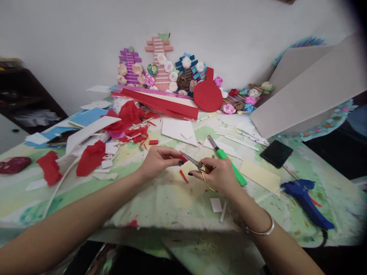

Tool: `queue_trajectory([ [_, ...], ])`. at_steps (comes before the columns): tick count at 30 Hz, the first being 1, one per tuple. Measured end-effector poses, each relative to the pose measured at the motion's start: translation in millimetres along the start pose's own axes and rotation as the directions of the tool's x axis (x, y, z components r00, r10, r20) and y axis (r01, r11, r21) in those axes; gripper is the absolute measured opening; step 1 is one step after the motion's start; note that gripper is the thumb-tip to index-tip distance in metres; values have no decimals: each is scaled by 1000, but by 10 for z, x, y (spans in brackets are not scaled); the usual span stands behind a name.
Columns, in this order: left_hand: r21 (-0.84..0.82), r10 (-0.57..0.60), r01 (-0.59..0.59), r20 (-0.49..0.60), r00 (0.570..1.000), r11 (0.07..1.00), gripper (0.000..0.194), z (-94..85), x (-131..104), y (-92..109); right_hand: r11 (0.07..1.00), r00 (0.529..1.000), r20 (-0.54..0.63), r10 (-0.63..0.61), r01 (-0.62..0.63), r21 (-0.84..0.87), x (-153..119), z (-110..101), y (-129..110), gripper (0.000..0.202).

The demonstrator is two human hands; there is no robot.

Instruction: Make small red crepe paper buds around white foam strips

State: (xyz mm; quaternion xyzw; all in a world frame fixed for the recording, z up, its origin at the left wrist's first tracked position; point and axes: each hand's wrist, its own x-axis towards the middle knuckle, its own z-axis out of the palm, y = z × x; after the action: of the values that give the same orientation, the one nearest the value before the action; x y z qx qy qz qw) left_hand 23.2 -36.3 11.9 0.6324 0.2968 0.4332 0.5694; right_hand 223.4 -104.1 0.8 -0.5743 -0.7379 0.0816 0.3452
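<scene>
Right hand [222,175]: grips your scissors [194,161], left of the green cutter [239,176].
Left hand [156,159]: pinches a red scrap [182,157] at the blades; so small, your fingertips risk a nick.
Green cutter: a sideways knuckle could knock it.

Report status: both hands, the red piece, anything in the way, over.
Left hand pinching small red piece. Right hand on scissors, blades at the piece. Green-handled knife close beside right hand, possible snag.
</scene>
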Motion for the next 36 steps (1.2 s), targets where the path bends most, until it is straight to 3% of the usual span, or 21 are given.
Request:
queue_trajectory([
  [8,-2,-5,5,3,1000,1000,13,-21,2,-27,992,992,-44,117,-114,63,33,-32,-28,47],
  [17,-93,-71,72,19,997,993,20,-16,-20,-25,981,986,-38,159,-154,118,40,-30,-50,35],
  [20,-38,-47,48,32,998,998,22,1,-33,-43,924,965,68,255,-264,277,56,-32,-41,38],
  [23,235,145,-145,18,989,961,15,28,-57,-89,775,913,301,276,-397,493,57,-61,-86,40],
  [26,515,356,-375,138,924,771,9,60,-96,-154,692,895,411,174,-408,595,53,-92,-177,36],
  [28,602,443,-495,247,862,626,10,75,-120,-208,670,889,437,139,-409,619,60,-101,-233,34],
  [32,642,560,-659,401,725,392,10,67,-138,-306,657,841,498,213,-500,564,86,-97,-283,32],
  [36,615,603,-727,466,647,305,12,59,-142,-311,622,837,487,248,-523,582,87,-42,-240,23],
])
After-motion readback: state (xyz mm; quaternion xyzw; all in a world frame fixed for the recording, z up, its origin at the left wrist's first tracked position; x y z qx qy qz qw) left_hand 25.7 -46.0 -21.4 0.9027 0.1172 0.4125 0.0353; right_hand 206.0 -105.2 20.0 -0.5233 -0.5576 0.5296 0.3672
